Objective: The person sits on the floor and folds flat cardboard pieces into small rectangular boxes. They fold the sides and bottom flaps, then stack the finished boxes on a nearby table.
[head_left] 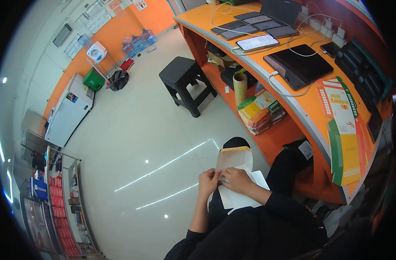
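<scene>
A flat carton blank (234, 160) lies across my lap, its plain white inside facing up and a yellow strip along its far edge. It is partly folded, with flaps standing out at its right and near end. My left hand (209, 182) is closed on its left edge, thumb and fingers pinched together. Close beside it, my right hand (236, 179) reaches over the board from the right, its fingers bent and closed at the same edge. The fingertips of both hands nearly meet and hide the fold there. My knees carry the board.
To my right curves an orange desk (308, 108) with a tablet (300, 66), several phones and cables. Printed carton blanks (347, 149) lie at its near end. Packets (261, 115) fill the shelf below. A black stool (180, 71) stands ahead; a shelf rack (59, 195) is at left.
</scene>
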Tool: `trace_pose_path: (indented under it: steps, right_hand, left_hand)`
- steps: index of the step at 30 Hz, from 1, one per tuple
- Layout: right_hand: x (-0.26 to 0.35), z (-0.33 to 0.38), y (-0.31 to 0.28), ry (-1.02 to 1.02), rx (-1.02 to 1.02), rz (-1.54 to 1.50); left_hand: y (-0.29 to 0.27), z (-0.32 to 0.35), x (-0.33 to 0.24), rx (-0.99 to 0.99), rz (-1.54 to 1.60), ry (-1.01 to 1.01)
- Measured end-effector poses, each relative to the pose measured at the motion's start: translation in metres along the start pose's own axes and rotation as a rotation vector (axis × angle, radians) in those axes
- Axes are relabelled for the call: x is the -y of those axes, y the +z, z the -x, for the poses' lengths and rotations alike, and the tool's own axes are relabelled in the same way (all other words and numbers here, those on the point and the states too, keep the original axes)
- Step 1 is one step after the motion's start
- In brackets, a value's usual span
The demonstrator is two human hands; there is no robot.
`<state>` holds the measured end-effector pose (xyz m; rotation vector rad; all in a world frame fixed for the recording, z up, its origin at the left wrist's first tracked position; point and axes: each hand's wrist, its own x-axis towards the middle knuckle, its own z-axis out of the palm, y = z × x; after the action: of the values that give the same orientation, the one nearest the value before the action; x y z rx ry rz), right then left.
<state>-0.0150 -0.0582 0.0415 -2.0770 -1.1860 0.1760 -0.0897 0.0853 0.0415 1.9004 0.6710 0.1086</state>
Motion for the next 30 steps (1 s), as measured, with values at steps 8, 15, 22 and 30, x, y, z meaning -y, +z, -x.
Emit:
trace_pose_path:
  steps: [8,15,22,30]
  right_hand:
    - [-0.018,0.015,0.023,-0.026,-0.199,-0.099]
    - [-0.024,0.014,0.028,0.157,-0.221,-0.275]
    - [-0.029,0.009,0.039,0.307,-0.275,-0.529]
    - [-0.017,-0.006,0.021,0.314,-0.285,-0.582]
  left_hand:
    - [-0.008,-0.008,0.020,0.099,0.174,-0.086]
    - [-0.008,-0.015,0.048,0.017,0.150,-0.067]
    - [0.000,-0.004,0.032,0.007,0.251,0.014]
    - [0.016,0.002,-0.004,-0.257,0.114,0.263]
